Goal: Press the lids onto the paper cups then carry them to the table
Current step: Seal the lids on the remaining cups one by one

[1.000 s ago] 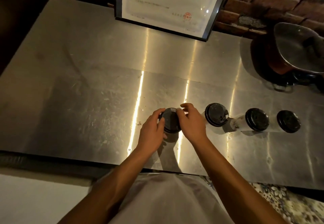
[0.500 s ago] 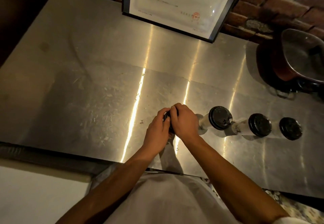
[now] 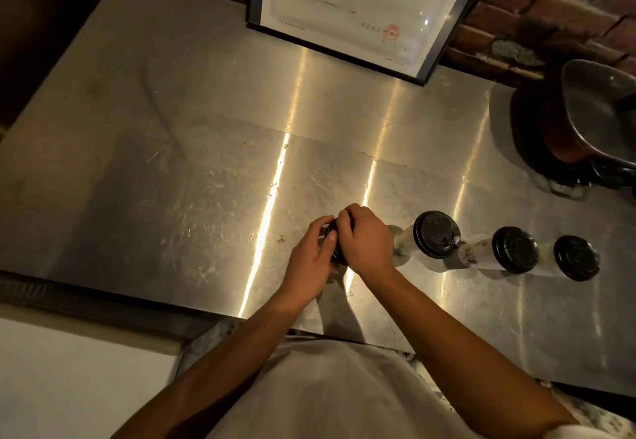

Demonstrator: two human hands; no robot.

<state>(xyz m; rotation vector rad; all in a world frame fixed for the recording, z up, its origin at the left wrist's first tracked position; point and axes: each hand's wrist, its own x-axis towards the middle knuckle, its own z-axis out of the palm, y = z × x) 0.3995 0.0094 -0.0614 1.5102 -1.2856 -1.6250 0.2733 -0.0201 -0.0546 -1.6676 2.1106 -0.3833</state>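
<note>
The lid [image 3: 333,245] is being pressed onto the leftmost cup on the steel bench [image 3: 172,163], both hands' grip closed around it: left hand [image 3: 311,259], right hand [image 3: 366,242]. Three capped cups [image 3: 436,235] stand just right. Carrying is judged next.

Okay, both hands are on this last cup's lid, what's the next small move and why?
Probably let go and shift to picking cups up. Both the left hand and right hand cover the black lid on the leftmost cup, pressing it. The three other cups already wear lids, so this looks like the last to seal.
</note>
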